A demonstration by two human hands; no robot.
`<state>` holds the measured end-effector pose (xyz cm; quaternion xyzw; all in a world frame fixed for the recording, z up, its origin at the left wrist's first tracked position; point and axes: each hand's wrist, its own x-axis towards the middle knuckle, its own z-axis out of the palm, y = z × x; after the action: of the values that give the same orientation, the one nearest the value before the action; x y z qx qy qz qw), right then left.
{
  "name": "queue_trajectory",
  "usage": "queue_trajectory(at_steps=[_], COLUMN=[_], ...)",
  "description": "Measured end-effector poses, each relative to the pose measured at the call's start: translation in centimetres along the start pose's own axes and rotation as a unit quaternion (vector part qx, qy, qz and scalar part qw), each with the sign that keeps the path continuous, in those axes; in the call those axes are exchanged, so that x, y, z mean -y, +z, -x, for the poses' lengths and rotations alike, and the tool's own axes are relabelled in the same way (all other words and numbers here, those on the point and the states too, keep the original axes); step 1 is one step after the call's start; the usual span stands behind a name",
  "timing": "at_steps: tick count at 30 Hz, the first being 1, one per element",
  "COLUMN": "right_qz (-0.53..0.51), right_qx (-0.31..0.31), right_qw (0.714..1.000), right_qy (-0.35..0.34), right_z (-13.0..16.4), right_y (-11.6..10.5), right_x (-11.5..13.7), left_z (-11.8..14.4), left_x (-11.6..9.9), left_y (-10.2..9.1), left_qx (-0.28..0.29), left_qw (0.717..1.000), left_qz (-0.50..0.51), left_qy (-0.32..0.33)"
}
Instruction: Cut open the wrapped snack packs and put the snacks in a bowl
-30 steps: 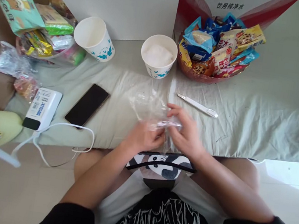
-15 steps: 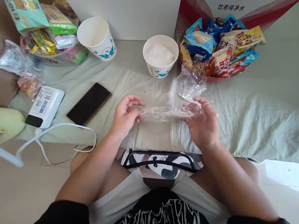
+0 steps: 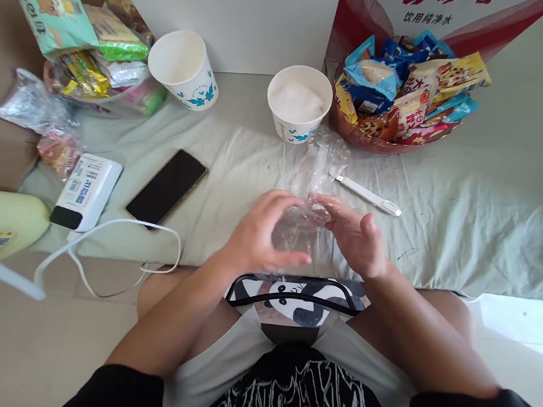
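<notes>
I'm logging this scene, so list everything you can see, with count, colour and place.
clear crumpled plastic bag: one, see-through, between both hands
paper cups: two, white with teal leaves; tilted one left, upright one holding white grains, centre
snack basket: one, reddish, far right of the cups
snack packet pile: colourful, far left
smartphone: one, black, left
power bank: one, white, cabled
white pen-like tool: one, right
left hand: on bag
right hand: on bag

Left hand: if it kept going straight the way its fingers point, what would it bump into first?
The left hand points right, across the clear plastic bag it holds, so it would likely meet the right hand first. Depth is hard to judge, so it might slip just past.
</notes>
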<state>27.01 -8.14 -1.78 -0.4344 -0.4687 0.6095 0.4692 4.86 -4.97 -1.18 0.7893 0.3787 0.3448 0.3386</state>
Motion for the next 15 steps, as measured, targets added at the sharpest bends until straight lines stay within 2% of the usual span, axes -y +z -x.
queue_trajectory(at_steps=[2, 3, 5, 7, 9, 11, 13, 15], right_qz=[-0.002, 0.001, 0.014, 0.033, 0.057, 0.090, 0.117, 0.131], right_qx=[0.018, 0.003, -0.060, -0.129, -0.186, -0.235, -0.264, -0.267], right_qw=[1.000, 1.000, 0.998, 0.990, 0.980, 0.967, 0.957, 0.954], right_qy=[-0.007, -0.003, 0.020, 0.044, 0.044, 0.023, 0.009, 0.024], right_z=[0.1, 0.0, -0.3, -0.8, -1.3, -1.5, -1.6, -1.5], right_y=[0.1, 0.1, 0.2, 0.1, -0.1, -0.4, -0.9, -1.6], right_x=[-0.3, -0.4, -0.4, -0.2, 0.0, 0.4, 0.9, 1.5], left_z=[0.1, 0.1, 0.0, -0.3, -0.7, -1.2, -1.8, -2.3], left_x=[-0.4, -0.4, -0.1, 0.5, 1.1, 1.7, 2.2, 2.5], left_y=[0.7, 0.9, 0.9, 0.4, -0.3, -1.1, -2.0, -2.8], left_qx=[0.012, 0.008, -0.015, -0.058, -0.124, -0.203, -0.269, -0.302], left_qw=[0.999, 0.999, 0.999, 0.989, 0.959, 0.917, 0.876, 0.850], left_qz=[-0.033, -0.031, 0.006, 0.077, 0.161, 0.231, 0.261, 0.263], left_qy=[-0.002, -0.008, -0.044, -0.115, -0.195, -0.256, -0.305, -0.343])
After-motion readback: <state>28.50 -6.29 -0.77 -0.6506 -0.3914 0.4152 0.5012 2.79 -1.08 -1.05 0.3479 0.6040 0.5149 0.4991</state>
